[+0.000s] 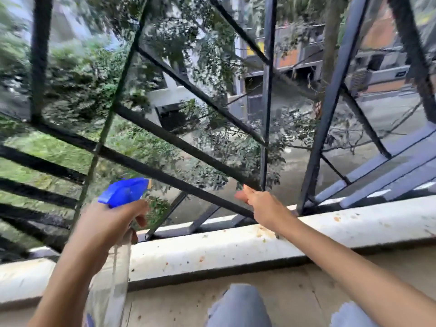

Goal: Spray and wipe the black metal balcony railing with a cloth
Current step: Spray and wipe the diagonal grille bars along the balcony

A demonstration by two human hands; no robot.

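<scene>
Close before the black metal balcony railing point(179, 142), the left hand point(106, 223) gripped a clear spray bottle with blue trigger head point(122, 192), nozzle toward its slanted bars. The right hand point(262, 208), nearer, curled round one low bar. No cloth showed.

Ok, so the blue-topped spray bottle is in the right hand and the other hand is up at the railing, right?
No: the spray bottle is in the left hand. The right hand is the one up at the railing. The head view shows this.
</scene>
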